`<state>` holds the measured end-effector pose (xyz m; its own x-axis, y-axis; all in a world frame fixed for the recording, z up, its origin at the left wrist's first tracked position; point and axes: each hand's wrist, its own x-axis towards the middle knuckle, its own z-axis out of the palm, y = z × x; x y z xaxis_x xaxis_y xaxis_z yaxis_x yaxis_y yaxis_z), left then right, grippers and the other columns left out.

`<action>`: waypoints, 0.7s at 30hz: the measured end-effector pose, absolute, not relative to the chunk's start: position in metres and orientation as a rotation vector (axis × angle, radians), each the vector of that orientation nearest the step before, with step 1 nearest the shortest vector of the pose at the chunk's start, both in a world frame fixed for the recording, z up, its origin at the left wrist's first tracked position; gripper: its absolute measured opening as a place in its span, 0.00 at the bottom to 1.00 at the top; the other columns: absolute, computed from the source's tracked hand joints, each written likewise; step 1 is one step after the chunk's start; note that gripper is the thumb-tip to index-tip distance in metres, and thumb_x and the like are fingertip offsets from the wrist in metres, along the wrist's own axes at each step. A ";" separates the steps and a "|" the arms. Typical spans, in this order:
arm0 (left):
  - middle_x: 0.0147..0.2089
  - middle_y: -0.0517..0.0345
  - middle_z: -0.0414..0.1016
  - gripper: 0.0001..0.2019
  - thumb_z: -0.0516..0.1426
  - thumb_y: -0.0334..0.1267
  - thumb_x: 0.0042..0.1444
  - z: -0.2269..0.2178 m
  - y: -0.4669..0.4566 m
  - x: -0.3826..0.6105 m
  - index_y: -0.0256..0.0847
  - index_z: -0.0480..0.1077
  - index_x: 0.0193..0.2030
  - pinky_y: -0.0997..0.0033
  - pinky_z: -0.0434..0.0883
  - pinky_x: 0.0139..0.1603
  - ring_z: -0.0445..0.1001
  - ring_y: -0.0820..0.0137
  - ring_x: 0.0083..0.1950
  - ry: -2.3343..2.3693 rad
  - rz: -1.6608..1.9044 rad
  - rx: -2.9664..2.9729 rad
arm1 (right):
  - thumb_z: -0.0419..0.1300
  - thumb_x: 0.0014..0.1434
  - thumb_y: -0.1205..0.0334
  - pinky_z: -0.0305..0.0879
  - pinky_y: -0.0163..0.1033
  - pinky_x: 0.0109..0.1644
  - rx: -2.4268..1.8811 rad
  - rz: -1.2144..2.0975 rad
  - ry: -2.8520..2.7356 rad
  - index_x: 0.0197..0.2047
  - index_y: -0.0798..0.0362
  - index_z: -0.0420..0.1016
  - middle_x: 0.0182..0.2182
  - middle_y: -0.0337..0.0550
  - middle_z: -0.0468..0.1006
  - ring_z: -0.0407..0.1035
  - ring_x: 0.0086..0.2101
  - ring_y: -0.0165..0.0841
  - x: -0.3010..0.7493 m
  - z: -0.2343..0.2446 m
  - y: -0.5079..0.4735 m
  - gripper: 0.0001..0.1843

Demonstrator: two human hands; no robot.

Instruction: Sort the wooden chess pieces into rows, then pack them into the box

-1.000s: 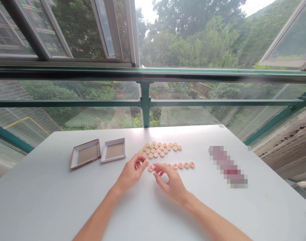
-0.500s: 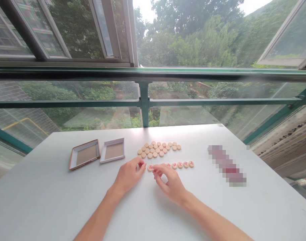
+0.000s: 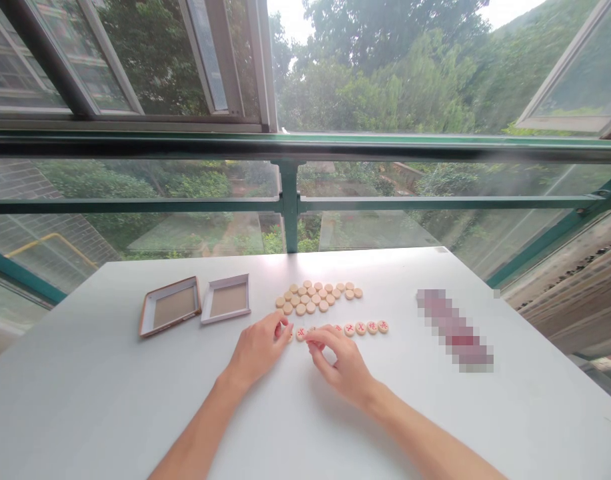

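Observation:
A row of round wooden Chinese chess pieces [image 3: 361, 328] with red characters runs across the white table. My left hand [image 3: 258, 347] is at the row's left end. Its fingers are curled in, with thumb and index finger at the end piece [image 3: 290, 337], which is partly covered. My right hand [image 3: 343, 367] reaches over the left middle of the row, thumb and fingertips drawn together. It hides some pieces, and what it pinches, if anything, cannot be made out. Between the hands one red-marked piece [image 3: 300, 334] lies face up.
Behind the row lies a cluster of plain-side-up pieces [image 3: 310, 307]. To the left are two shallow open box halves, one brown-edged [image 3: 144, 320] and one white [image 3: 204, 319]. A blurred reddish object [image 3: 455, 330] lies at the right. A green railing [image 3: 289, 200] stands beyond the table's far edge.
My right fingertips have drawn slightly back toward me, uncovering more of the pieces near them. More of the end piece shows beside my left thumb. Both arms stay nearly where they were.

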<state>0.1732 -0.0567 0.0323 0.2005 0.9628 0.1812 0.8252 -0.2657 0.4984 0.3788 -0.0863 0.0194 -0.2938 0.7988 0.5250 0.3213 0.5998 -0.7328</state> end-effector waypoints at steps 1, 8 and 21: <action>0.29 0.63 0.72 0.10 0.49 0.43 0.66 0.032 -0.056 0.173 0.46 0.69 0.37 0.72 0.60 0.31 0.70 0.69 0.29 1.689 0.680 2.175 | 0.54 0.67 0.67 0.72 0.43 0.45 -0.914 0.595 -1.871 0.49 0.47 0.74 0.40 0.45 0.78 0.73 0.37 0.35 0.380 0.020 -0.085 0.12; 0.31 0.61 0.74 0.10 0.50 0.44 0.65 0.032 -0.055 0.170 0.46 0.70 0.41 0.71 0.62 0.33 0.70 0.68 0.30 1.674 0.736 2.138 | 0.54 0.68 0.63 0.65 0.52 0.57 -1.128 0.219 -1.983 0.59 0.48 0.68 0.49 0.49 0.78 0.67 0.53 0.45 0.398 0.026 -0.068 0.17; 0.32 0.60 0.74 0.09 0.53 0.44 0.63 0.030 -0.053 0.169 0.46 0.71 0.43 0.71 0.63 0.35 0.72 0.67 0.31 1.637 0.701 2.165 | 0.50 0.71 0.57 0.51 0.55 0.65 -1.387 0.104 -2.263 0.66 0.49 0.60 0.60 0.49 0.72 0.57 0.65 0.45 0.402 0.027 -0.063 0.22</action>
